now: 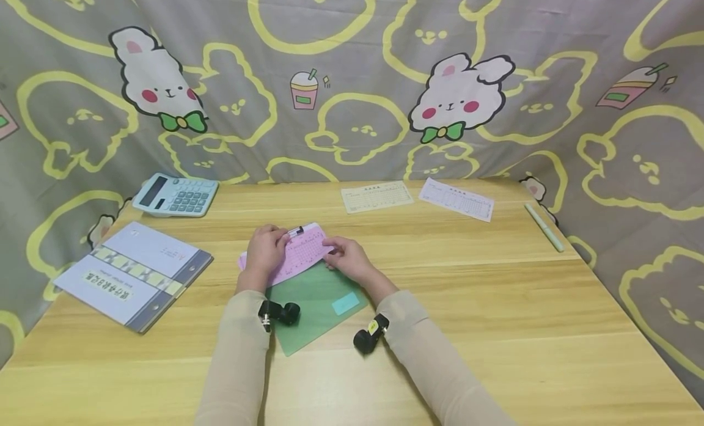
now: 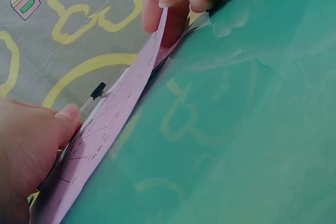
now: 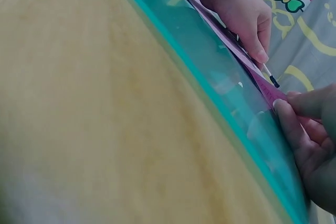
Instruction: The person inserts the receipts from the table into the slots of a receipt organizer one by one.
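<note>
A green, glossy clipboard [image 1: 308, 313] lies slanted on the table with pink printed slips [image 1: 301, 255] at its far edge. Across the top of the slips sits a clip [image 1: 296, 231] with black tips. My left hand [image 1: 266, 252] grips the clipboard's far left part, its thumb against the clip's lever in the left wrist view. Between thumb and fingers, my right hand [image 1: 350, 259] pinches the right corner of the pink slip, lifted off the board in the left wrist view. The left hand's other fingers are partly hidden. A light-blue label [image 1: 345, 304] marks the near right corner.
On the left are a light-blue calculator [image 1: 178, 195] and a ring-bound journal [image 1: 134, 273]. A yellowish slip [image 1: 376, 197] and a white slip [image 1: 457, 199] lie at the back. A pale green pen [image 1: 544, 228] lies right. A patterned curtain [image 1: 357, 59] borders the table.
</note>
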